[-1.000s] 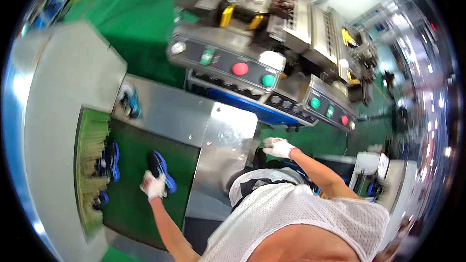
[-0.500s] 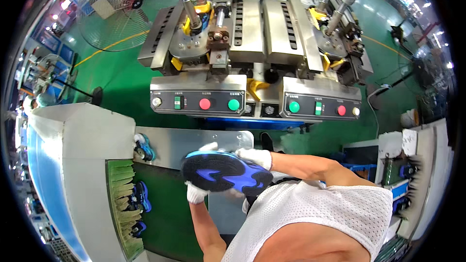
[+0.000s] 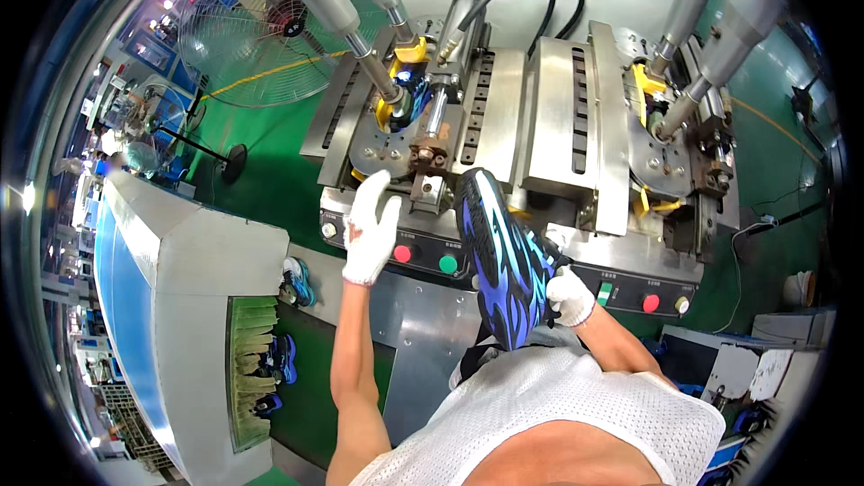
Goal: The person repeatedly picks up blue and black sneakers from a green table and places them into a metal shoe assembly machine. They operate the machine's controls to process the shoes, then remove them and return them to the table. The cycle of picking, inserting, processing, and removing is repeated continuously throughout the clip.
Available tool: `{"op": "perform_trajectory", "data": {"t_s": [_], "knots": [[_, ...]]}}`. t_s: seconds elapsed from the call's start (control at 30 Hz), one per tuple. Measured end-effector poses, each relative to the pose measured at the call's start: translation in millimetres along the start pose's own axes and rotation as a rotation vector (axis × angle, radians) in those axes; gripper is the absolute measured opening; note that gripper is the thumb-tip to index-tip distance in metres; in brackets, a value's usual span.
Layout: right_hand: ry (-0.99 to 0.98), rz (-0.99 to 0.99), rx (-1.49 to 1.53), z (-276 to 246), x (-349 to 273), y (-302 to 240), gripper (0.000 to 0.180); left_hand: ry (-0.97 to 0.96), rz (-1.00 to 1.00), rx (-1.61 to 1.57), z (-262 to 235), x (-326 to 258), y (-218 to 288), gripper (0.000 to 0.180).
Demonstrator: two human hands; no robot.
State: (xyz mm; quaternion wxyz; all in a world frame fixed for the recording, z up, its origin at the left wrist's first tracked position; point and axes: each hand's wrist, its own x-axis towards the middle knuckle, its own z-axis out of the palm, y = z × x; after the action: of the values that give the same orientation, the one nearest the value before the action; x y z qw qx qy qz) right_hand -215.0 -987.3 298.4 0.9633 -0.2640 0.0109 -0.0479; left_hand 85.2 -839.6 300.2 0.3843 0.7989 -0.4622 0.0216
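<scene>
A blue and black sports shoe (image 3: 508,261) is held on its side in front of the machine, toe end up, with part of its dark sole edge showing. My right hand (image 3: 571,297), in a white glove, is closed on the shoe's opening side. My left hand (image 3: 371,232), also gloved, holds nothing; its thumb and fingers are apart over the left control panel (image 3: 423,247), left of the red button (image 3: 401,254). Another blue shoe (image 3: 412,90) sits in the left station of the machine, among yellow pads, under the metal cylinders.
The right station (image 3: 657,148) has similar cylinders and yellow pads. A metal shelf (image 3: 423,324) lies below the panels. At the left, a grey-white housing with bristle strips (image 3: 250,360) has several shoes beside it. A wire fan (image 3: 270,45) stands at the far left.
I have come closer to the machine. My left hand has let go of the shoe and reached forward to the left panel. The shoe has turned from sole up to upright in my right hand.
</scene>
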Motion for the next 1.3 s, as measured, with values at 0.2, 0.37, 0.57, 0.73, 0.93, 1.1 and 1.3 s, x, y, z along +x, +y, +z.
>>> {"op": "perform_trajectory", "data": {"t_s": [0.2,0.37,0.57,0.73,0.93,1.1,1.3], "knots": [[0.263,-0.073,0.023,-20.2,-5.5,0.6,0.078,-0.098,0.064,0.094,46.7,112.4,-70.6,0.045],[0.326,-0.134,0.010,-34.1,-12.0,11.1,0.082,-0.171,-0.031,0.159,112.3,169.8,-130.2,0.061],[0.399,-0.230,-0.056,-19.1,-12.5,4.1,0.086,-0.076,-0.215,0.284,186.2,224.0,-145.7,0.074],[0.819,0.000,-0.136,-23.4,-33.9,11.9,0.068,-0.223,-0.382,0.247,148.1,267.5,-131.2,0.065],[0.944,-0.033,-0.126,-2.3,8.7,0.9,0.033,-0.063,-0.307,0.199,56.3,227.2,-76.2,0.071],[0.876,-0.078,-0.280,30.6,105.4,-3.9,0.031,0.123,-0.348,-0.089,-29.7,90.3,-42.7,0.060],[0.539,-0.152,-0.270,13.1,313.9,-22.5,0.025,0.153,-0.610,-0.040,-65.4,-104.3,-62.9,0.058]]}}
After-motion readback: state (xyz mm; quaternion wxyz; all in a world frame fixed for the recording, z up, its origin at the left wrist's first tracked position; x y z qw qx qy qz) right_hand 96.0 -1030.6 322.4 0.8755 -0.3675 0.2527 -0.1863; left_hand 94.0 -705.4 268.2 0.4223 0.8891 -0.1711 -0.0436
